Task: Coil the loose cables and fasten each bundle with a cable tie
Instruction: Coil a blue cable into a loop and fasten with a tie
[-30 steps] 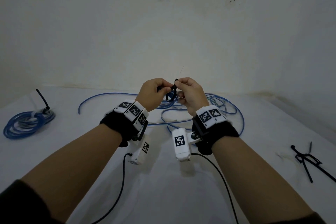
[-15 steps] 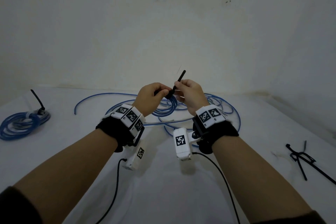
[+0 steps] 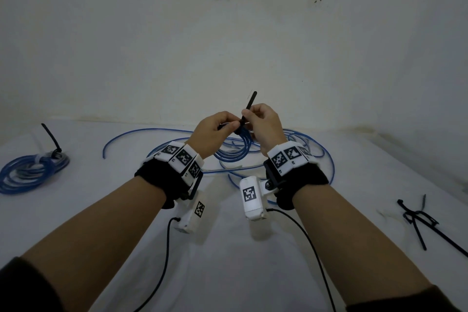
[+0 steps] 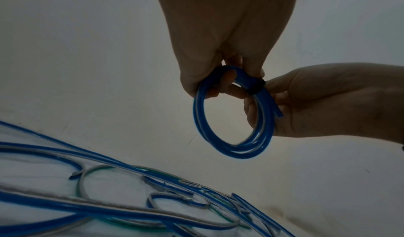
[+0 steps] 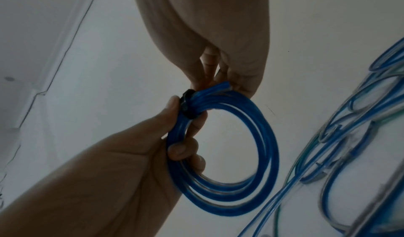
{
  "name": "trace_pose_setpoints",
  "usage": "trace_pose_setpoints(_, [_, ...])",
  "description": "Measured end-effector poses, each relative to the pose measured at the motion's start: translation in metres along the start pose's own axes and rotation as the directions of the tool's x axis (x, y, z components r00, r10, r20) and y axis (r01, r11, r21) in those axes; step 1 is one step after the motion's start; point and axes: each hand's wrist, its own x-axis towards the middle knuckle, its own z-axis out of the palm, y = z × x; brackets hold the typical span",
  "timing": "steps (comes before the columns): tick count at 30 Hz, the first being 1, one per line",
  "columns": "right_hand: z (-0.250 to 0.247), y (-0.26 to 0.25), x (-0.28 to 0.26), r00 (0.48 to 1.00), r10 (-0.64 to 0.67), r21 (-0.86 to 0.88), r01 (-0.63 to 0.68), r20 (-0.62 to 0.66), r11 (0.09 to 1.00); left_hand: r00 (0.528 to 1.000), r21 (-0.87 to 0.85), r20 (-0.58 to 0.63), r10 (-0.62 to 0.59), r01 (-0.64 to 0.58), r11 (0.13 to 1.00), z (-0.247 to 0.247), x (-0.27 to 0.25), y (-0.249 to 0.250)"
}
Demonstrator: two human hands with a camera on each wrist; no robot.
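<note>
A small coil of blue cable (image 3: 236, 151) hangs between my two hands above the white table (image 3: 228, 261). My left hand (image 3: 234, 125) grips the coil's top, fingers curled through the loop (image 4: 218, 145). A black cable tie (image 3: 250, 105) is wrapped round the coil's strands (image 5: 188, 106). My right hand (image 3: 247, 115) pinches the tie's tail, which sticks up and to the right above both hands. In both wrist views the tie's band (image 4: 257, 87) sits snug on the strands. The tie's head is hidden among the fingers.
A tied blue bundle (image 3: 30, 172) with an upright tie tail lies at far left. Loose blue cables (image 3: 311, 149) sprawl behind the hands, near the wall. Spare black cable ties (image 3: 417, 220) lie at the right edge.
The tie's tail now stands much longer above the hands than a second ago. The right hand has drawn it up and the loop round the coil has closed.
</note>
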Motion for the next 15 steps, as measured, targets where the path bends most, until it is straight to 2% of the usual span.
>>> trace_pose_setpoints(10, [0.004,-0.006,0.006,0.983,0.174,0.040,-0.172,-0.051,0.984,0.997,0.037,0.065,0.047,-0.050,0.998,-0.004,-0.004,-0.001])
trace_pose_setpoints(12, [0.003,-0.010,0.005,0.982,0.190,0.084,-0.190,0.001,0.978,0.998,0.061,0.061,0.029,-0.032,0.998,-0.004,-0.005,-0.002])
trace_pose_setpoints(15, [0.005,-0.015,-0.001,0.976,0.193,0.113,-0.204,0.100,0.972,0.999,0.045,-0.030,0.021,-0.019,0.999,-0.008,-0.002,0.002])
